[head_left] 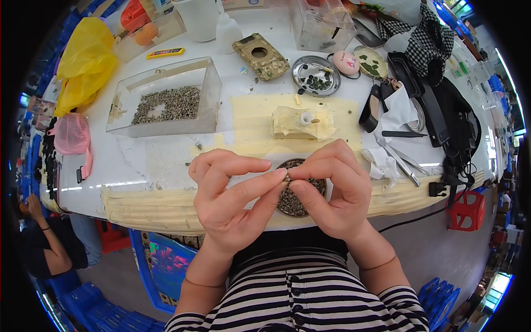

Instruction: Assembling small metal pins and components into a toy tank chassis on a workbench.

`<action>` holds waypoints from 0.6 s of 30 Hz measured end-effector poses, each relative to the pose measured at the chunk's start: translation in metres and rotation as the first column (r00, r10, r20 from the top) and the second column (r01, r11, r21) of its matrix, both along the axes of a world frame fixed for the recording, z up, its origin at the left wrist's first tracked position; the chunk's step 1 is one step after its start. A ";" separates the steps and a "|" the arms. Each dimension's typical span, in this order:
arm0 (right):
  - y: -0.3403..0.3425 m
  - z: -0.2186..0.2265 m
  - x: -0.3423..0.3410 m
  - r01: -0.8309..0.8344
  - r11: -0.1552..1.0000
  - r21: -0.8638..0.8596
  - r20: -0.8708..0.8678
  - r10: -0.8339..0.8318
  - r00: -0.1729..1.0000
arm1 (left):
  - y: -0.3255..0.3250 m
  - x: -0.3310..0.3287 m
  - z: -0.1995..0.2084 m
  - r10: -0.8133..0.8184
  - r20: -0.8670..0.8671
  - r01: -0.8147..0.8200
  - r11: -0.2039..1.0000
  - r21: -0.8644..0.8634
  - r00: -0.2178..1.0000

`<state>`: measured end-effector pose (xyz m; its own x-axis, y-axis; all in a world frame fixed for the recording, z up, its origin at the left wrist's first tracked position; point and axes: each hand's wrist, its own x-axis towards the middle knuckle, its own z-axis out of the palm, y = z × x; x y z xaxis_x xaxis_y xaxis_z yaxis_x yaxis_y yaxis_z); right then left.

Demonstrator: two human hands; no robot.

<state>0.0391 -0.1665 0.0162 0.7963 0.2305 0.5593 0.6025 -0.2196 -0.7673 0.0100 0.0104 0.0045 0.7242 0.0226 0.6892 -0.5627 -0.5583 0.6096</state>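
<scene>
My left hand [228, 202] and my right hand [338, 191] meet at the fingertips in front of me. Both pinch a tiny metallic-looking piece [287, 178], too small to name. Beneath them stands a round dish [295, 216] filled with small grey-brown parts [291, 203], partly hidden by my fingers. Just beyond is a block wrapped in pale yellow tape [285, 128], with a white ring on top. To the left, a clear plastic box [214, 105] contains a heap of similar small parts [168, 105]. A camouflaged model tank hull [269, 63] lies farther back.
A round metal tray [297, 72] carries dark green bits, near a pink egg-shaped object [346, 63]. Tweezers [406, 169], straps and a black bag [464, 130] crowd the right. At left are a pink mesh basket [72, 135], a yellow bag [86, 61] and another person's arm [52, 240].
</scene>
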 end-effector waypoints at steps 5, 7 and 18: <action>0.001 0.001 0.001 -0.068 0.998 -0.001 -0.038 0.068 0.997 | 0.001 0.000 0.002 -0.019 -0.007 0.019 1.000 0.008 1.000; 0.000 0.000 0.002 -0.060 0.997 0.045 -0.060 0.062 0.996 | 0.001 0.000 0.002 -0.017 -0.007 0.017 1.000 0.013 1.000; -0.021 0.027 0.038 0.327 0.905 -0.271 0.336 -0.229 0.913 | 0.002 -0.001 0.000 0.028 -0.007 -0.029 0.999 -0.029 1.000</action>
<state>0.0767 -0.1874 0.0436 0.6673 0.2261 0.7097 0.6644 -0.6114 -0.4299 0.0093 0.0125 0.0043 0.7274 0.0630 0.6833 -0.5428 -0.5564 0.6291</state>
